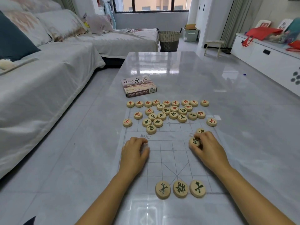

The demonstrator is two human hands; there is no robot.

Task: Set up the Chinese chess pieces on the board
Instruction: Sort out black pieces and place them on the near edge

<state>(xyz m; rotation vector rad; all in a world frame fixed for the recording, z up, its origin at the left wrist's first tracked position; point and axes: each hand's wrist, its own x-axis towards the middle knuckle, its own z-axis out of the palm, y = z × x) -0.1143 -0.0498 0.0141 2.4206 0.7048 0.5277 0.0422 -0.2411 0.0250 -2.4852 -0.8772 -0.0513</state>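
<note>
Closest in, at six o'clock on the thin see-through board (168, 161), three green pieces (180, 188) sit side by side in a row, nearly touching. A bit further up, the left hand (135, 153) rests on the board at nine o'clock with its fingers curled under; I cannot tell if it holds a piece. Across from it, at three o'clock, the right hand (209, 150) pinches one green piece (194, 141) between thumb and fingers, tilted up off the board. Another green piece (201, 131) lies flat just past those fingertips. Further on, a messy heap of pieces (168, 114), green ones and red ones mixed, fills the far half of the board. One red soldier (127, 122) sits alone at ten o'clock and a second red soldier (211, 122) sits alone at two o'clock. At twelve o'clock a red row (167, 103) of nine pieces lines the far edge. Just past it, at eleven o'clock, lies the flat chess box (138, 86) on the shiny grey table (211, 78). Far off, a white-covered sofa (48, 62) runs along at nine to ten o'clock, a woven basket (168, 39) stands on the floor at twelve o'clock, and a small stool (212, 46) stands at one o'clock.
</note>
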